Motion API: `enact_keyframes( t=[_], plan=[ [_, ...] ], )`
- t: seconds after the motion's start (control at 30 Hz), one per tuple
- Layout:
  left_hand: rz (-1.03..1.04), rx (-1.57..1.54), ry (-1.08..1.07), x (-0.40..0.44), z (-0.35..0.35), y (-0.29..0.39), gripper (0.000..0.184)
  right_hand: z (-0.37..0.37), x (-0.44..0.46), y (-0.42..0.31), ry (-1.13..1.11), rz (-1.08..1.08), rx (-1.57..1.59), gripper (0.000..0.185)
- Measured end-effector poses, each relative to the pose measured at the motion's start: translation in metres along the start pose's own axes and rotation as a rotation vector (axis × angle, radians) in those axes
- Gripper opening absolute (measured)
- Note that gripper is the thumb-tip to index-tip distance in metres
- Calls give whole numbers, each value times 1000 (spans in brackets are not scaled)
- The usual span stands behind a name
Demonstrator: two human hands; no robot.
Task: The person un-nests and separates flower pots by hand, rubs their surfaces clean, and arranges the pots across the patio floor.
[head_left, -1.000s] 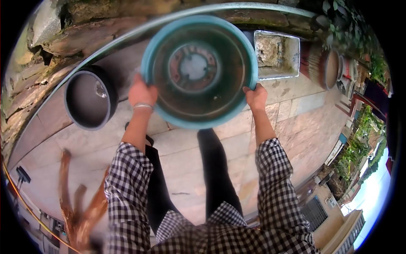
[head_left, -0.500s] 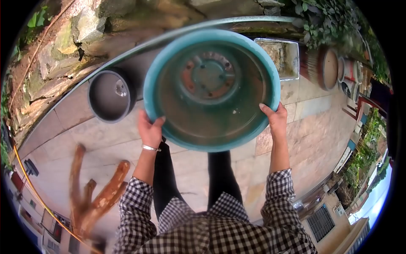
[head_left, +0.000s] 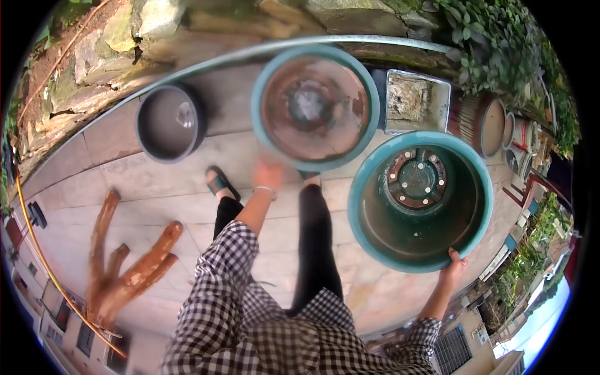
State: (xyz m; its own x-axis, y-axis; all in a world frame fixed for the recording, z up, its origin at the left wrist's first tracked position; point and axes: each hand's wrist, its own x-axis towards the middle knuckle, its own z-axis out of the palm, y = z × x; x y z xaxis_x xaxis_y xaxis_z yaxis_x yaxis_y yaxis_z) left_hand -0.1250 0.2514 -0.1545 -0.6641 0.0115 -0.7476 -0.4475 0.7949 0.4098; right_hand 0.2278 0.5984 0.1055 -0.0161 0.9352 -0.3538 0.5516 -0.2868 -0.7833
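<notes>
My right hand grips the near rim of a large green plant pot, thumb over the edge. The pot is held off to the right with its inside facing me, and light shows through several holes in its base. My left hand, smeared by motion, is at the near rim of a second green pot, which stands near my feet and has a dirt-stained inside. Whether those fingers touch the rim or are closed cannot be made out.
A round black pot stands to the left, and a rectangular weathered planter is at the back right. More pots line up further right. Cut logs stand at lower left. A stone wall runs along the back.
The large pot has moved right and toward me, held by my right hand alone. My left hand has let go of it, and the second pot behind it has come into view.
</notes>
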Motion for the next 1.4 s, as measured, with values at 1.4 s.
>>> enact_keyframes(
  t=[1.4],
  plan=[
    [-344,-64,-223,-48,-57,-106,32,-131,-67,165,406,459,-82,41]
  ],
)
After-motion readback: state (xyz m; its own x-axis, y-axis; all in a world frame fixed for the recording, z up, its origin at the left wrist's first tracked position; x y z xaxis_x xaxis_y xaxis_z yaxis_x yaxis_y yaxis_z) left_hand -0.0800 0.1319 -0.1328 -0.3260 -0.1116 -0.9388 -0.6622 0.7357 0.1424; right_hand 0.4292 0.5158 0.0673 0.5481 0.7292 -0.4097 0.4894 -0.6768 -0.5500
